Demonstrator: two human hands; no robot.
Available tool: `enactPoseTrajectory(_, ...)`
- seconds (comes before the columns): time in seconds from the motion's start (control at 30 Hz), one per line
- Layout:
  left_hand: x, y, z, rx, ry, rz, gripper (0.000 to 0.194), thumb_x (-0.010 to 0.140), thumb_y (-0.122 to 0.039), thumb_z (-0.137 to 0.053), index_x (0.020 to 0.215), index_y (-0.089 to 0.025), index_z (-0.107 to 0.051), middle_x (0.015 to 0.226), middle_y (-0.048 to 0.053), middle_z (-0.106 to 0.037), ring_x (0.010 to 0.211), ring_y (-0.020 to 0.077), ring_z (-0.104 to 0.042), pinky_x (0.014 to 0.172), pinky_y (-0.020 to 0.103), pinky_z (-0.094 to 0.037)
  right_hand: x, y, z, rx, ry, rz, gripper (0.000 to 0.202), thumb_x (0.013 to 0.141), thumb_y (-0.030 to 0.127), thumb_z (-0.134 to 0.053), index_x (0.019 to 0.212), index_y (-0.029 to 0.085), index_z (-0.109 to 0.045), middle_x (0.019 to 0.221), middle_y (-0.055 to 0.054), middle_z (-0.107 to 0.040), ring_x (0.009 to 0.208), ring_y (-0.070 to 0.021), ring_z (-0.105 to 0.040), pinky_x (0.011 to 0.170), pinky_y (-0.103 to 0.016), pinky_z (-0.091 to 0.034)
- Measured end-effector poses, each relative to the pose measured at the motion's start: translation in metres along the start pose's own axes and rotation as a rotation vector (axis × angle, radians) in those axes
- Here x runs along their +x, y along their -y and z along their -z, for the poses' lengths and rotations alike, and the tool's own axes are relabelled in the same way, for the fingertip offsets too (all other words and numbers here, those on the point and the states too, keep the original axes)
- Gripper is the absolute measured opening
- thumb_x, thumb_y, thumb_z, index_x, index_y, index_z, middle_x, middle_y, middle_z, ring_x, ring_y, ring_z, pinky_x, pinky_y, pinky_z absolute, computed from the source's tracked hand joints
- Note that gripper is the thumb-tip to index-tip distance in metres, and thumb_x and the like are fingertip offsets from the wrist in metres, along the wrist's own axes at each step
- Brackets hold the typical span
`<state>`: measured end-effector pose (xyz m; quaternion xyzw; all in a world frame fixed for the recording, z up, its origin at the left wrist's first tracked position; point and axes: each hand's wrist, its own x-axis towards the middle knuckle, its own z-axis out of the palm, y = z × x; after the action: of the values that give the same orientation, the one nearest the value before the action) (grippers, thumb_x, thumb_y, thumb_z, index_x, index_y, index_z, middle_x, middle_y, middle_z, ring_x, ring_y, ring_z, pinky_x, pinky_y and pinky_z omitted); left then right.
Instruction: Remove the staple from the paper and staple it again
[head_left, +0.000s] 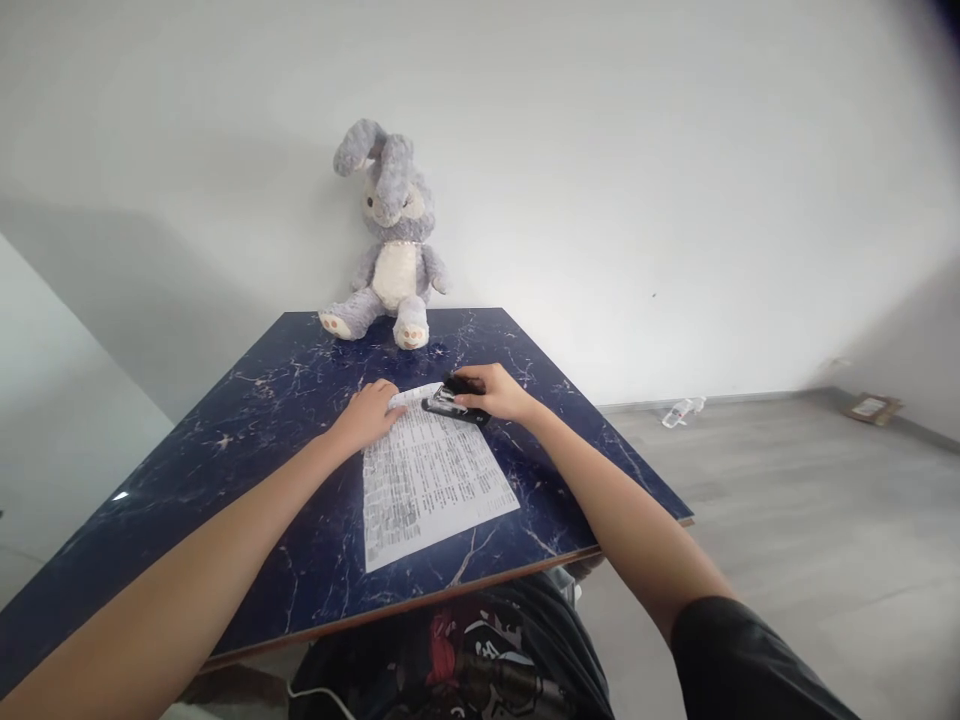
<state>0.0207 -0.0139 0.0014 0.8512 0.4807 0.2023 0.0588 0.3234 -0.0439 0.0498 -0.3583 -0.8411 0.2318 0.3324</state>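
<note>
A printed sheet of paper (431,475) lies at a slant on the dark blue marbled table (247,450). My left hand (369,415) is at its upper left corner, thumb over the top of the page and the other fingers closed at its edge. A black stapler (471,411) rests across the paper's upper right corner, its jaw pointing left. My right hand (496,392) is wrapped around the stapler's back half from the right. Whether the jaw is pressed down on the paper I cannot tell.
A grey plush rabbit (395,270) sits at the table's far end, against the white wall (637,180). On the floor to the right lie a clear plastic wrapper (681,411) and a flat brown cardboard piece (872,408). The table's front edge is close to my body.
</note>
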Motion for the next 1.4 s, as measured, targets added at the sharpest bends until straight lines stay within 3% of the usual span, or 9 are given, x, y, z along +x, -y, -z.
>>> enactPoseTrajectory(0.13,0.000,-0.004,0.011,-0.015,-0.068,-0.056,0.016,0.100,-0.031,-0.052,0.109,-0.021,-0.060,0.114,0.013,-0.066,0.110,0.0324,-0.062,0.095,0.045,-0.047,-0.009,-0.021,0.032,-0.147,-0.077,-0.090,0.032,0.084,0.021,-0.076,0.115,0.015,-0.078,0.110,-0.007,-0.077,0.101,-0.0277,-0.072,0.094,-0.037,-0.054)
enactPoseTrajectory(0.3,0.001,-0.005,0.014,-0.037,-0.112,-0.050,0.013,0.102,-0.031,-0.051,0.108,-0.021,-0.057,0.109,0.011,-0.067,0.106,0.0312,-0.062,0.093,0.045,-0.047,-0.016,-0.030,0.051,-0.300,0.059,-0.137,0.030,0.081,0.020,-0.078,0.111,0.016,-0.081,0.106,-0.008,-0.078,0.096,-0.0284,-0.072,0.090,-0.038,-0.055)
enactPoseTrajectory(0.53,-0.001,-0.003,0.010,0.020,-0.117,-0.039,0.025,0.102,-0.031,-0.053,0.123,-0.019,-0.059,0.128,0.016,-0.065,0.121,0.0354,-0.059,0.103,0.052,-0.044,-0.019,-0.019,0.056,-0.105,0.263,-0.069,0.037,0.080,0.029,-0.081,0.116,0.020,-0.080,0.111,-0.006,-0.077,0.098,-0.0267,-0.072,0.089,-0.038,-0.055)
enactPoseTrajectory(0.63,-0.003,-0.014,0.011,0.025,-0.134,-0.130,0.034,0.104,-0.031,-0.050,0.133,-0.018,-0.059,0.145,0.018,-0.058,0.137,0.0365,-0.051,0.118,0.058,-0.033,-0.018,-0.016,0.054,-0.117,0.300,-0.043,0.036,0.082,0.030,-0.081,0.117,0.021,-0.079,0.111,-0.005,-0.076,0.096,-0.0251,-0.070,0.086,-0.037,-0.053)
enactPoseTrajectory(0.7,-0.005,-0.026,0.011,-0.039,-0.083,-0.224,0.037,0.105,-0.033,-0.047,0.137,-0.019,-0.061,0.152,0.015,-0.055,0.143,0.0342,-0.048,0.124,0.056,-0.026,-0.018,-0.015,0.053,-0.145,0.314,-0.037,0.035,0.084,0.031,-0.080,0.117,0.020,-0.079,0.108,-0.005,-0.076,0.093,-0.0237,-0.069,0.083,-0.035,-0.052)
enactPoseTrajectory(0.83,-0.013,-0.046,0.010,-0.236,0.206,-0.401,0.043,0.107,-0.045,-0.047,0.143,-0.027,-0.063,0.156,0.008,-0.057,0.145,0.0290,-0.049,0.124,0.045,-0.031,-0.018,-0.011,0.051,-0.133,0.333,-0.035,0.035,0.088,0.038,-0.079,0.116,0.018,-0.078,0.106,-0.006,-0.075,0.089,-0.0217,-0.067,0.079,-0.033,-0.050)
enactPoseTrajectory(0.97,-0.018,-0.051,0.009,-0.302,0.384,-0.402,0.051,0.104,-0.051,-0.057,0.153,-0.041,-0.055,0.169,0.000,-0.042,0.157,0.0300,-0.035,0.130,0.048,-0.020,-0.018,-0.007,0.047,-0.056,0.285,-0.032,0.040,0.093,0.050,-0.075,0.114,0.016,-0.077,0.105,-0.008,-0.076,0.090,-0.0224,-0.069,0.081,-0.034,-0.053)
enactPoseTrajectory(1.13,-0.018,-0.049,0.011,-0.401,0.416,-0.379,0.051,0.101,-0.049,-0.064,0.152,-0.044,-0.057,0.168,-0.004,-0.043,0.161,0.0286,-0.028,0.131,0.048,-0.021,-0.016,-0.002,0.042,-0.014,0.221,-0.036,0.039,0.090,0.052,-0.077,0.109,0.017,-0.078,0.108,-0.009,-0.076,0.095,-0.0251,-0.071,0.086,-0.037,-0.056)
enactPoseTrajectory(1.4,-0.019,-0.054,0.013,-0.391,0.435,-0.423,0.047,0.104,-0.048,-0.057,0.150,-0.048,-0.057,0.166,-0.007,-0.045,0.161,0.0285,-0.029,0.132,0.049,-0.017,-0.014,0.002,0.027,0.031,0.237,-0.012,0.037,0.093,0.050,-0.075,0.108,0.016,-0.076,0.103,-0.008,-0.074,0.093,-0.0234,-0.068,0.077,-0.033,-0.052)
